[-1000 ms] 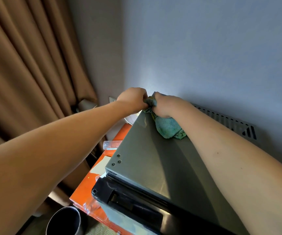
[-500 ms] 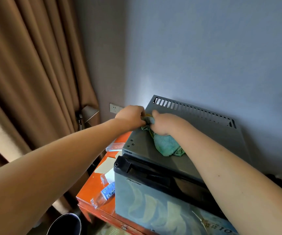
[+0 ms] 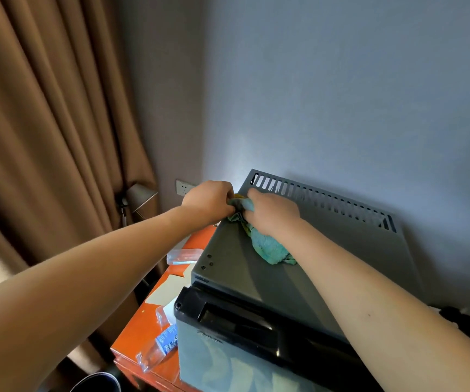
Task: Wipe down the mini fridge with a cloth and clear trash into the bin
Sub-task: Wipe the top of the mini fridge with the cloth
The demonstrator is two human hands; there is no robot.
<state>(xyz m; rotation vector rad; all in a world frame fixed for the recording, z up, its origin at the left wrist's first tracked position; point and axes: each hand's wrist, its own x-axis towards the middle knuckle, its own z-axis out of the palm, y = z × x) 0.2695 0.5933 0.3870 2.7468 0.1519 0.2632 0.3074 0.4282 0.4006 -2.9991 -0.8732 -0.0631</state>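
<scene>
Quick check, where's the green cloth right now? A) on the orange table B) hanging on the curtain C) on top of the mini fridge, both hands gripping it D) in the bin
C: the green cloth lies on the mini fridge top, near its back left corner, with the left hand and right hand gripping its bunched end.

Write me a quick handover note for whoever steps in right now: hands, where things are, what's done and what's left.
Left hand and right hand both grip the green cloth at the back left corner of the mini fridge top.
Cloth trails forward over the top, under the right wrist.
Trash lies on the orange table left of the fridge: clear plastic wrappers and paper scraps.
Bin stands on the floor below the table's front corner.
Done: none that I can confirm.
Left: wipe fridge, bin the trash.
</scene>
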